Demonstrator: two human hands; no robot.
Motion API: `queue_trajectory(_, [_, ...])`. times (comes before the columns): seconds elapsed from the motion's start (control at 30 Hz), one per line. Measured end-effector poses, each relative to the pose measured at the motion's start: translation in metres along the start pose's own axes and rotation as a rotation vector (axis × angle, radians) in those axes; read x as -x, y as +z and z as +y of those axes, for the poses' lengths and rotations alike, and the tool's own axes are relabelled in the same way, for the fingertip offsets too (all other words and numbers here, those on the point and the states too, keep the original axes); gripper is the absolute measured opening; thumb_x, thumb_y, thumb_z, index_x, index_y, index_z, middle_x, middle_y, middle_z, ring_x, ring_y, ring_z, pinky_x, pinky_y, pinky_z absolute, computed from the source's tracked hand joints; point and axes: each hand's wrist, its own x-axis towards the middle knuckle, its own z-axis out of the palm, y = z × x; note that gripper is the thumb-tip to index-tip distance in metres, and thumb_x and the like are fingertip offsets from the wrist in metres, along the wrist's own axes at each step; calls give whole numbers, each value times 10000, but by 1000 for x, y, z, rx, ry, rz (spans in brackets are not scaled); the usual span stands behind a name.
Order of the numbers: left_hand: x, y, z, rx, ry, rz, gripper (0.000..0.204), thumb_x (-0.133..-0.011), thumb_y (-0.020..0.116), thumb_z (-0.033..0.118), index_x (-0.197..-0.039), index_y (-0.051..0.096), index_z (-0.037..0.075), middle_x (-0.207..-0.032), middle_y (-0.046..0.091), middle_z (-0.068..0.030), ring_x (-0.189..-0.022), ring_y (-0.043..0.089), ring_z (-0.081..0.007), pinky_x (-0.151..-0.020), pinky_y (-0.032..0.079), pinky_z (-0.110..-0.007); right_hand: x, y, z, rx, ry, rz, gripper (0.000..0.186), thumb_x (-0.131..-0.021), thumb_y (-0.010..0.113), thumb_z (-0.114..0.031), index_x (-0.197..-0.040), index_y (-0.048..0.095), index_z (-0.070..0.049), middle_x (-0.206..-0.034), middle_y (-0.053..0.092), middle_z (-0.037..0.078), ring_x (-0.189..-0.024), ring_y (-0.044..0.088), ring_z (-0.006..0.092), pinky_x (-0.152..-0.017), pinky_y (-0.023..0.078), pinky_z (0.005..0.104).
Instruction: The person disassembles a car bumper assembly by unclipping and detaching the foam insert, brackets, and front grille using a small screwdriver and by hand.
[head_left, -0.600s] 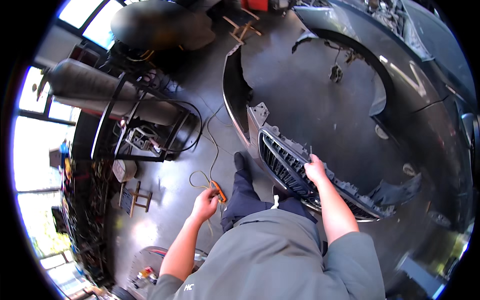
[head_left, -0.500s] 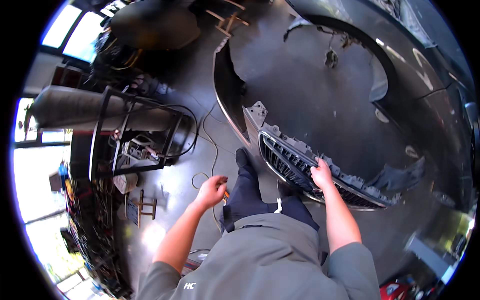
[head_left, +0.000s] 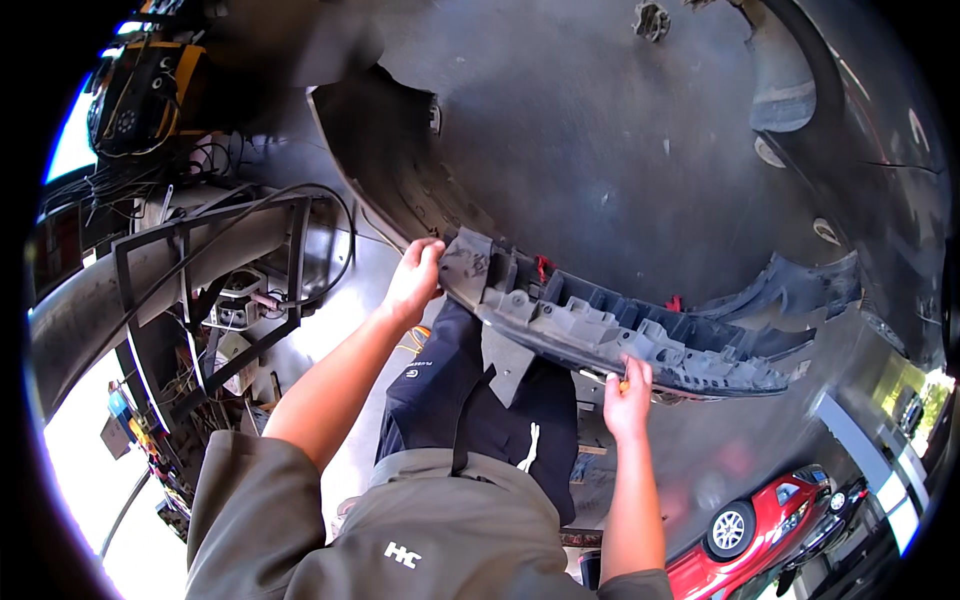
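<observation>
A long car bumper (head_left: 570,325) stretches across my front, its dark curved end (head_left: 380,150) reaching up and away to the left. Its grey and black upper side shows brackets, tabs and small red pieces (head_left: 541,268); the grille slats are out of sight. My left hand (head_left: 417,272) is closed on the bumper beside a grey corner bracket (head_left: 462,262). My right hand (head_left: 627,397) grips the near lower edge further right, with a small yellow thing (head_left: 623,386) at its fingers, too small to name. My dark-trousered legs are beneath the bumper.
A dark car body (head_left: 870,190) with an open wheel arch stands on the right. A black metal rack (head_left: 210,385) with a long cylinder and cables is at left, a black-and-yellow machine (head_left: 140,100) above it. A red car (head_left: 760,530) is behind me at lower right.
My left hand has moved up from hanging free and taken hold of the bumper. The bumper has turned from showing its grille to showing its bracketed side; my view has also shifted.
</observation>
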Motion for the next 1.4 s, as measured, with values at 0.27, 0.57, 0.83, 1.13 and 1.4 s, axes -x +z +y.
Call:
queue_trajectory(0.27, [65, -65, 35, 88, 163, 98, 283, -1078, 631, 336, -1033, 688, 63, -895, 635, -42, -798, 581, -144, -692, 527, -338, 79, -33, -70, -80, -22, -18, 370, -904, 748, -94, -1262, 724, -5, -1223, 641, 209, -1123, 681, 398, -988, 562, 452])
queue_trajectory(0.57, [113, -133, 34, 284, 244, 159, 363, -1117, 566, 369, -951, 631, 53, -883, 735, -150, -825, 736, -245, -749, 617, -385, 122, -73, -124, -159, -97, -93, 380, -917, 737, -63, -1291, 741, 4, -1254, 651, 228, -1184, 679, 381, -1039, 547, 435])
queue_trajectory(0.83, [157, -133, 52, 110, 510, 96, 434, -1119, 451, 295, -795, 533, 18, -765, 577, -102, -861, 642, -228, -828, 458, -338, 86, -157, -154, -12, -15, -497, 320, -922, 795, -175, -1199, 775, -15, -1043, 790, 176, -935, 786, 329, -887, 614, 418])
queue_trajectory(1.13, [205, -111, 38, 110, 536, -29, 418, -1100, 519, 346, -799, 474, 60, -775, 542, -108, -896, 604, -270, -882, 457, -387, -26, -112, -146, -93, -231, -485, 193, -1000, 733, -182, -1120, 762, -34, -944, 778, 155, -839, 754, 279, -787, 586, 388])
queue_trajectory(1.4, [264, -138, 16, 94, 527, 50, 388, -1076, 535, 335, -802, 473, 67, -813, 564, -119, -954, 609, -287, -937, 451, -409, -6, -48, -137, 125, -111, -820, 364, -1007, 708, -401, -1014, 751, -40, -935, 770, 224, -904, 742, 449, -830, 591, 501])
